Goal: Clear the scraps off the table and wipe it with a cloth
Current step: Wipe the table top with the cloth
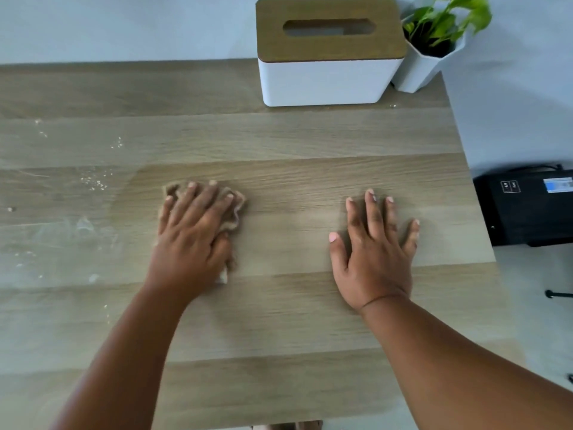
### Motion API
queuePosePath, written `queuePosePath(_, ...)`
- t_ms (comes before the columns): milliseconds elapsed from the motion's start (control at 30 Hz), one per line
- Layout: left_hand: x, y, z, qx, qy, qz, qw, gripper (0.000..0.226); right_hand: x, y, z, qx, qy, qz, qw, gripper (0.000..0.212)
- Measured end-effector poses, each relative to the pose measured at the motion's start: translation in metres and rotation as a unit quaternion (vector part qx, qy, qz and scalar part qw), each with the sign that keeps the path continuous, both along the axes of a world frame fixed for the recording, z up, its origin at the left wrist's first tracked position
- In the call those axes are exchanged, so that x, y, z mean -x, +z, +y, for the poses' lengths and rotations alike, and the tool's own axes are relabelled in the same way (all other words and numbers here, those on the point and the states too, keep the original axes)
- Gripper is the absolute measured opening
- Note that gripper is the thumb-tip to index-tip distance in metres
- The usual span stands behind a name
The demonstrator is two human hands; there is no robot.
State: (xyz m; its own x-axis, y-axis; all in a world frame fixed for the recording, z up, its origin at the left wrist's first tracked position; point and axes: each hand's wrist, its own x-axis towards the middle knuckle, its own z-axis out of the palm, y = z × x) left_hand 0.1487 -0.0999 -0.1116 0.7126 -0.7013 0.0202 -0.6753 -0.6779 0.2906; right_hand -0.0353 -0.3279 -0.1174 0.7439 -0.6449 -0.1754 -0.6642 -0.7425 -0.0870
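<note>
My wood-grain table (279,135): tissue box (328,79) at 12 o'clock, potted plant (428,63) just beside it at 1, crumbs (93,181) around 9, brown cloth (232,212) near the middle, both my palms flat on it.

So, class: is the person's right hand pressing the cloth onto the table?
No, the left hand presses the cloth; the right hand lies flat on the bare table.

We look from a single head-worn camera, steeply down and forward onto the table (279,135) from close above its near edge (wide-angle, so straight edges bow). Both forearms enter from the bottom of the view; the wall (124,26) closes the top. No second view.
</note>
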Motion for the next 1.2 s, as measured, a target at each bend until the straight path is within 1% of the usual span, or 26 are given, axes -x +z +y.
queuePosePath(100,-0.044,0.003,-0.019,-0.026,0.112,0.02,0.993,0.067,0.001,-0.001,0.0,0.001,0.004,0.0,1.0,0.069)
queuePosePath(167,-0.069,0.002,-0.048,-0.038,0.143,0.027,0.989,0.067,0.001,0.0,-0.001,0.003,0.004,-0.004,1.0,0.069)
queuePosePath(267,-0.077,0.0,-0.092,-0.049,0.11,0.036,0.992,0.067,0.0,0.0,0.0,0.004,0.003,-0.003,1.0,0.07)
queuePosePath(400,-0.037,-0.004,-0.115,-0.063,0.002,0.017,0.998,0.067,0.0,-0.001,0.0,0.006,-0.002,-0.013,1.0,0.07)
queuePosePath(500,0.015,-0.009,-0.092,-0.06,-0.07,-0.016,0.996,0.065,0.001,-0.001,0.001,0.008,-0.003,-0.018,1.0,0.068)
queuePosePath(600,0.062,-0.012,-0.046,-0.028,-0.114,-0.038,0.992,0.061,0.0,-0.002,0.0,0.009,-0.004,-0.013,1.0,0.069)
queuePosePath(700,0.075,-0.01,0.001,0.0,-0.1,-0.038,0.994,0.063,0.0,-0.003,0.0,0.007,-0.004,-0.011,1.0,0.069)
queuePosePath(800,0.045,-0.006,0.019,-0.008,-0.025,-0.026,0.999,0.064,0.001,-0.003,0.0,0.005,-0.005,-0.014,1.0,0.069)
queuePosePath(900,-0.003,-0.001,-0.003,-0.028,0.092,0.001,0.995,0.067,0.0,-0.003,0.0,0.004,-0.002,-0.015,1.0,0.069)
queuePosePath(967,-0.031,-0.001,-0.032,-0.031,0.139,0.013,0.99,0.067,0.0,-0.004,0.0,0.005,-0.001,-0.02,1.0,0.069)
queuePosePath(1067,-0.047,-0.004,-0.075,-0.036,0.127,0.017,0.991,0.067,0.001,-0.005,0.0,0.009,0.0,-0.025,1.0,0.069)
queuePosePath(1133,-0.038,-0.005,-0.091,-0.04,0.087,0.014,0.995,0.067,0.001,-0.005,0.0,0.011,-0.001,-0.03,1.0,0.069)
queuePosePath(1200,-0.016,-0.005,-0.095,-0.043,0.021,-0.002,0.999,0.067,0.0,-0.005,0.0,0.014,-0.001,-0.035,0.999,0.069)
